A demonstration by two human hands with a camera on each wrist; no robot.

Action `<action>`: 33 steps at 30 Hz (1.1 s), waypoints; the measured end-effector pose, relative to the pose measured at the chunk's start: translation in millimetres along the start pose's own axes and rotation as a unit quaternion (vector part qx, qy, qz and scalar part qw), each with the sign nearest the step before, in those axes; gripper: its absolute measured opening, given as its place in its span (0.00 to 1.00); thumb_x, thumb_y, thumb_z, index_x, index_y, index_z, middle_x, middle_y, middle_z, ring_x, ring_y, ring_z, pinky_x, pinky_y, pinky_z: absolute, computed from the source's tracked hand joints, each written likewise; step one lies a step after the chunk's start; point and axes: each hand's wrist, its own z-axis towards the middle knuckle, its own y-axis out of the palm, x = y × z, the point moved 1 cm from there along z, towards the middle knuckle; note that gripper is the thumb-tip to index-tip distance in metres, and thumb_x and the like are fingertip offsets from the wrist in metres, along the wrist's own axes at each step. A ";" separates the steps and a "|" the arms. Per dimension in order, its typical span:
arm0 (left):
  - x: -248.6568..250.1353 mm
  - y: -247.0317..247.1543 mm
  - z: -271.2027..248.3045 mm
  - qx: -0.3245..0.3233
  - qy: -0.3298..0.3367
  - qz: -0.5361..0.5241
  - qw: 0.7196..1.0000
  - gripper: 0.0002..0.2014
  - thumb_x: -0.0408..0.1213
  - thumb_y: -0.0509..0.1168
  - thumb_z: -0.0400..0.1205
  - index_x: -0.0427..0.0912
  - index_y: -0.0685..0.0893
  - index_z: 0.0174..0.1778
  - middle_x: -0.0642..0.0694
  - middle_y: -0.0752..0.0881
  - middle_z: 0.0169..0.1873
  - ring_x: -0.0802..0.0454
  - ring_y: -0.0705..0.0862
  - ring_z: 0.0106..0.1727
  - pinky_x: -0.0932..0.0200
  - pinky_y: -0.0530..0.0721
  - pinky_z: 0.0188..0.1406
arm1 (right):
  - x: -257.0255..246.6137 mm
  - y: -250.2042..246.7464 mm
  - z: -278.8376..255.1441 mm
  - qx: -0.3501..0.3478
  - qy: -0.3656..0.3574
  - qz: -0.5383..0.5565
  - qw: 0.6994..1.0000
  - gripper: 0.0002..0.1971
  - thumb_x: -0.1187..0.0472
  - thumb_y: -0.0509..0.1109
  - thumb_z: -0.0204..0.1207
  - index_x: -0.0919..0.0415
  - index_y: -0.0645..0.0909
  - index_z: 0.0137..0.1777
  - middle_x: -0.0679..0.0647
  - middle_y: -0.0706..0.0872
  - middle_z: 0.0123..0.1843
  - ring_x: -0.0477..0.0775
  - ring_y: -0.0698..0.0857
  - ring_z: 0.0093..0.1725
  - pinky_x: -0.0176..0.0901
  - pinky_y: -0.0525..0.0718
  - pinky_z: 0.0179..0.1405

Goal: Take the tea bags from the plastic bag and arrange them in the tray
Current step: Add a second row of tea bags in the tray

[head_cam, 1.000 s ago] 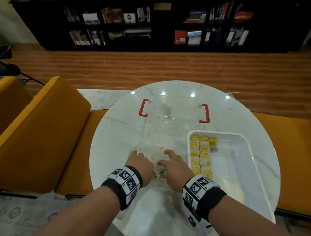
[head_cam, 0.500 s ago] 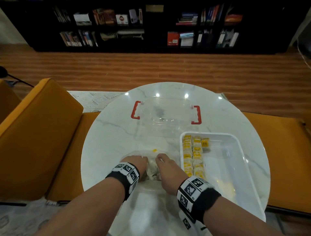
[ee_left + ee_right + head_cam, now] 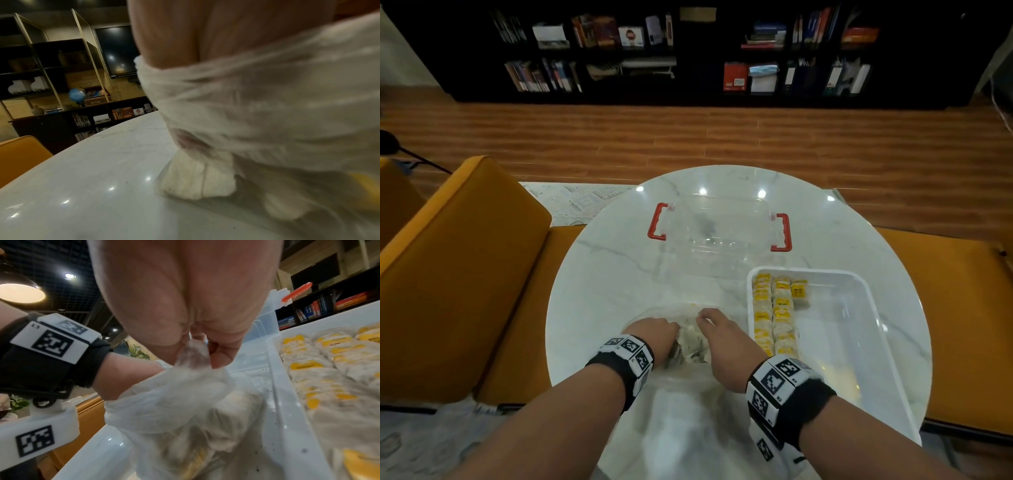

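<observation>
Thin clear plastic bunches under both your hands now: since a second ago they have drawn nearer you and closed together on the plastic bag (image 3: 690, 339) near the table's (image 3: 613, 274) front edge. Your right hand (image 3: 719, 346) pinches a fold of the film; your left hand (image 3: 654, 337) reaches inside it, its fingers veiled, so I cannot tell their grip. Loose tea bags (image 3: 226, 426) remain inside. Right of it, the tray (image 3: 866, 298) holds two full rows and one more bag, so expect another pick next.
</observation>
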 end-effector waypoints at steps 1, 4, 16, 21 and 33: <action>-1.3 0.8 -0.7 0.000 0.000 0.005 1.000 0.19 0.38 0.61 0.83 0.40 0.74 0.71 0.39 0.83 0.62 0.38 0.83 0.63 0.48 0.80 0.58 | 0.4 0.4 0.3 0.002 -0.004 0.001 1.000 0.34 0.78 0.60 0.72 0.61 0.63 0.79 0.51 0.56 0.81 0.60 0.72 0.71 0.46 0.75 0.68; -5.3 4.6 -1.5 0.004 -0.003 0.014 1.000 0.19 0.38 0.61 0.84 0.42 0.73 0.71 0.40 0.83 0.63 0.38 0.83 0.63 0.48 0.80 0.58 | 1.3 1.3 0.2 0.002 -0.010 0.002 1.000 0.33 0.78 0.60 0.72 0.61 0.64 0.78 0.51 0.56 0.81 0.62 0.72 0.71 0.47 0.75 0.69; -7.9 13.1 -3.1 0.007 0.008 -0.032 0.999 0.17 0.40 0.65 0.80 0.43 0.80 0.65 0.42 0.82 0.63 0.43 0.82 0.64 0.51 0.80 0.62 | 0.8 -0.1 -6.3 -0.003 -0.027 0.006 1.000 0.34 0.78 0.58 0.72 0.62 0.62 0.80 0.51 0.55 0.82 0.61 0.71 0.73 0.46 0.73 0.71; -12.6 3.4 -9.3 0.055 0.022 -0.068 0.996 0.16 0.47 0.67 0.79 0.46 0.82 0.62 0.47 0.82 0.60 0.46 0.81 0.62 0.53 0.79 0.59 | -1.1 -4.5 -8.1 -0.009 -0.026 0.004 1.000 0.35 0.78 0.58 0.73 0.60 0.61 0.81 0.49 0.54 0.83 0.59 0.70 0.73 0.43 0.73 0.70; -32.9 -12.4 -41.2 0.144 0.033 -0.601 0.786 0.11 0.38 0.78 0.66 0.43 0.89 0.44 0.50 0.90 0.35 0.55 0.87 0.37 0.62 0.84 0.39 | -1.5 -14.9 -0.3 -0.006 -0.013 0.014 1.000 0.32 0.75 0.58 0.74 0.61 0.64 0.79 0.50 0.57 0.82 0.57 0.72 0.73 0.38 0.73 0.68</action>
